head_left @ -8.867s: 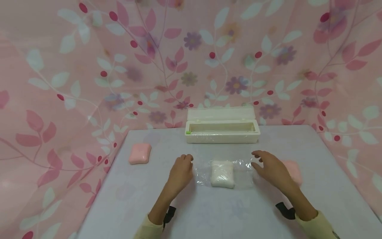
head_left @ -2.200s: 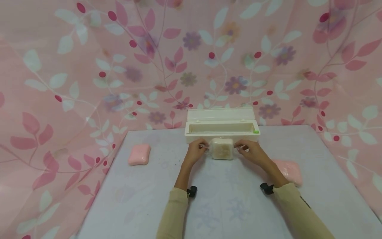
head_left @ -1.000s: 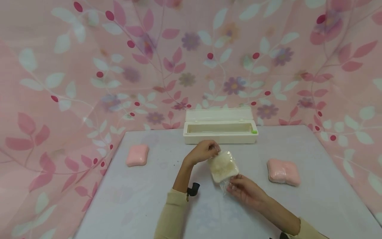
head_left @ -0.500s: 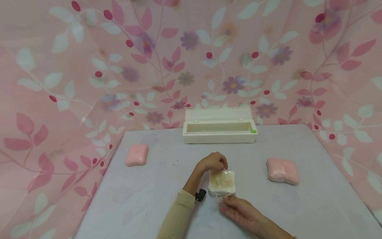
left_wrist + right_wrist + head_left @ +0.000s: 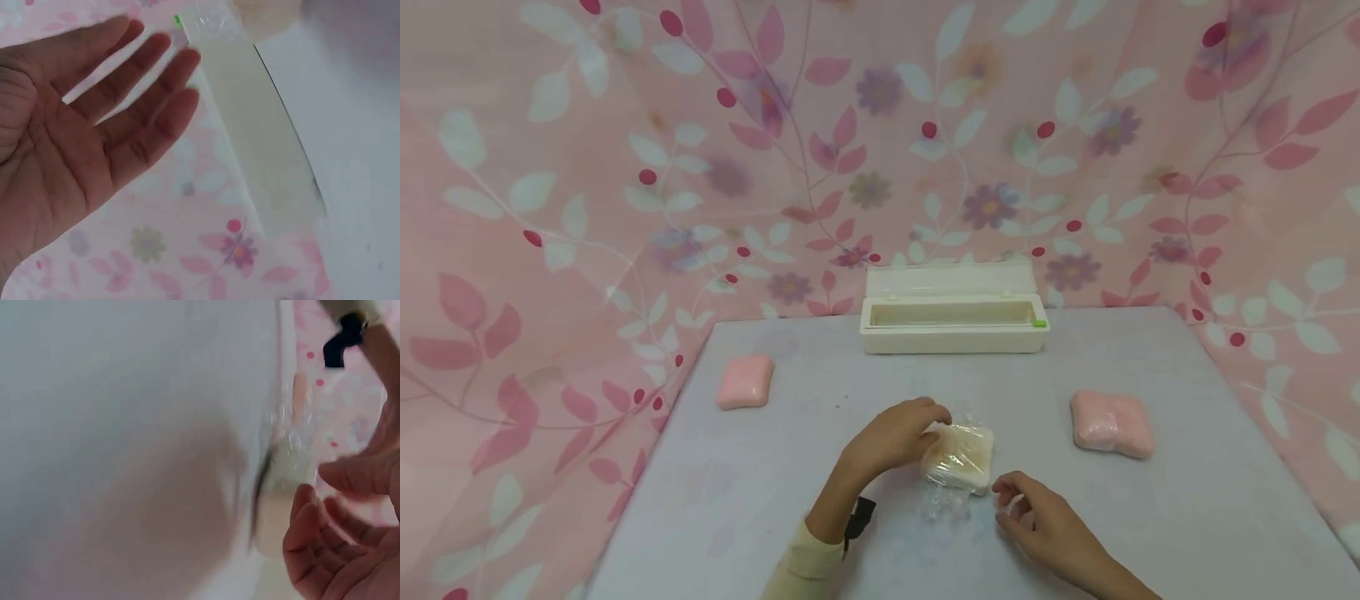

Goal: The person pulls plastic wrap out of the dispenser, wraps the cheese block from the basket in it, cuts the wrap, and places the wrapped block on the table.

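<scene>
A cream, rounded-square block (image 5: pixel 970 457), browned on its upper face like a toast slice, lies on the table wrapped in clear cling film. A crumpled film end (image 5: pixel 946 505) spreads from its near side. My left hand (image 5: pixel 891 437) is over the block's left edge, thumb and fingertips at its far left corner. In the left wrist view the fingers (image 5: pixel 144 112) are extended and apart, holding nothing. To the block's right is my right hand (image 5: pixel 1052 529), fingers loosely curved and off the film. The right wrist view shows those fingers (image 5: pixel 315 550) near the block.
A long white cling film dispenser (image 5: pixel 955 342) with raised lid and green slider (image 5: pixel 1039 323) stands at the back. One pink block (image 5: pixel 745 382) lies at left, and a shiny, pinched pink block (image 5: pixel 1112 423) at right. Floral cloth (image 5: pixel 880 150) hangs behind.
The cream block, earlier lying on spread film, was lifted, turned browned side up and set down wrapped. Since half a second ago, my right hand has let go of the film and drawn right.
</scene>
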The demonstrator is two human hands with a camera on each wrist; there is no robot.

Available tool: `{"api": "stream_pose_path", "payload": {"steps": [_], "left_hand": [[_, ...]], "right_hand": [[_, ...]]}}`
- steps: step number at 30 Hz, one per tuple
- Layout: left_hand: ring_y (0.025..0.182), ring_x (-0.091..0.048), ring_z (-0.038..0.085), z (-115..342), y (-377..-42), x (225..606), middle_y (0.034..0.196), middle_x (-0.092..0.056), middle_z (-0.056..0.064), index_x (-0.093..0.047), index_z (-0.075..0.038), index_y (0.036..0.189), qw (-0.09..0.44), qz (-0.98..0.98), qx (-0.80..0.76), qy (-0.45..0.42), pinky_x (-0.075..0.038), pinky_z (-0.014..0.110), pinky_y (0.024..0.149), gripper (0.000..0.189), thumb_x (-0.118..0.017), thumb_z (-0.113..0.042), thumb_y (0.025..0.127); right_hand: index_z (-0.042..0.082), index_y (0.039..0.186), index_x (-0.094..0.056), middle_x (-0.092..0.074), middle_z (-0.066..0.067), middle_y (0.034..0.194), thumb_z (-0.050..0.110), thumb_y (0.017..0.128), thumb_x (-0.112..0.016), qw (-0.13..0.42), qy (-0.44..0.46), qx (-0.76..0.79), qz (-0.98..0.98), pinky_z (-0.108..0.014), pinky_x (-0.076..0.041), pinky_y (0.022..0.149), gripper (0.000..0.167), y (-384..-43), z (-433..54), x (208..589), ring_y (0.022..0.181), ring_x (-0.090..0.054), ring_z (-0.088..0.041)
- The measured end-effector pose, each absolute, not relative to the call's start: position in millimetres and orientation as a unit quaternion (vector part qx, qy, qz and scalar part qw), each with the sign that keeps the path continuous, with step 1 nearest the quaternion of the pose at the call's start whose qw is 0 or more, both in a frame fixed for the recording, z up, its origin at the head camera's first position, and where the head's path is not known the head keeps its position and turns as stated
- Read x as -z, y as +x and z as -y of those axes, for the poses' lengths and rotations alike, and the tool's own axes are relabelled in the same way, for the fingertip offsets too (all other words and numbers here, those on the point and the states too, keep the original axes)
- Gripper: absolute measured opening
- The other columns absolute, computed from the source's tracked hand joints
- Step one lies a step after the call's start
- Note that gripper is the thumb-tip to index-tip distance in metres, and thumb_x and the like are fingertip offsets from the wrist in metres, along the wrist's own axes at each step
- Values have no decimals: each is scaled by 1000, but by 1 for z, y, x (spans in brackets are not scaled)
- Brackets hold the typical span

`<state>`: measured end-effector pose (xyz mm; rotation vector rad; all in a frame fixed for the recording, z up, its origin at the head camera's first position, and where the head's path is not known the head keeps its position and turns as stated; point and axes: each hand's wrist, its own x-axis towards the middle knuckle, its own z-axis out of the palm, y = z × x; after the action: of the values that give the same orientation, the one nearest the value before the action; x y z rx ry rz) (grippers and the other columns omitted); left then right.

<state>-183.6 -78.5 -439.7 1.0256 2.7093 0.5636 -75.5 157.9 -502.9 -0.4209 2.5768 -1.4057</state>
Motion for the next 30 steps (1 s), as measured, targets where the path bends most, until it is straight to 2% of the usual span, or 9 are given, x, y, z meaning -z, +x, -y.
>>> {"api": "stream_pose_path", "payload": {"steps": [2,5,9,12,16,20,24,26,30], "left_hand": [[84,-56,5,89,-169,443,96,-61,-7,-67,-15,103,108,-914,-159,359,-47,21,75,22,-70,-2,86],[69,-46,4,98,-148,455,83,-52,-10,-58,-17,94,95,-908,-102,395,-41,19,60,31,-75,2,77],[63,-43,5,97,-128,481,83,-49,-8,-52,-18,96,-2,-898,-19,440,-34,19,50,29,-75,-7,83],[63,-45,7,93,-120,496,84,-50,-7,-53,-18,98,-81,-889,29,451,-29,19,49,22,-73,-17,88],[63,-47,8,86,-117,505,79,-51,-8,-57,-20,94,-152,-877,85,448,-27,21,50,18,-73,-25,86],[65,-49,7,80,-117,506,79,-55,-10,-62,-22,89,-182,-863,125,454,-29,22,51,12,-72,-28,85],[67,-47,7,78,-117,507,82,-56,-10,-65,-23,82,-177,-861,115,463,-27,21,51,9,-73,-26,81],[70,-47,9,79,-118,509,83,-55,-9,-65,-24,79,-177,-862,99,464,-28,22,53,9,-74,-25,81],[83,-48,13,82,-121,514,95,-54,-5,-67,-23,80,-187,-866,56,461,-35,24,59,12,-77,-19,79]], "right_hand": [[13,112,-61,-61,6,98,6,81,-78,0,-228,399,-888,-22,-48,63,35,-77,-160,505,77,-56,-1],[17,112,-67,-62,10,103,7,73,-85,-104,-343,303,-883,-21,-50,65,45,-82,-160,508,82,-59,0],[18,111,-70,-63,8,106,8,69,-83,-175,-456,199,-849,-21,-50,70,45,-90,-157,510,89,-62,-8],[18,110,-68,-61,8,99,9,79,-67,-201,-498,129,-834,-20,-46,63,32,-96,-152,510,82,-57,-9],[16,104,-62,-54,10,86,16,88,-46,-226,-511,56,-827,-20,-34,53,23,-106,-142,512,71,-46,-8],[15,95,-60,-52,9,81,17,85,-54,-229,-517,20,-825,-21,-31,50,12,-114,-136,518,67,-42,-9],[16,84,-62,-52,8,81,17,79,-65,-218,-530,36,-819,-20,-31,49,6,-119,-135,522,65,-42,-9],[17,81,-60,-53,6,85,18,82,-63,-215,-531,69,-817,-20,-33,50,3,-121,-136,524,67,-43,-9],[19,88,-60,-57,1,105,21,99,-46,-216,-522,138,-813,-21,-43,61,18,-121,-139,526,79,-51,-12]]}}
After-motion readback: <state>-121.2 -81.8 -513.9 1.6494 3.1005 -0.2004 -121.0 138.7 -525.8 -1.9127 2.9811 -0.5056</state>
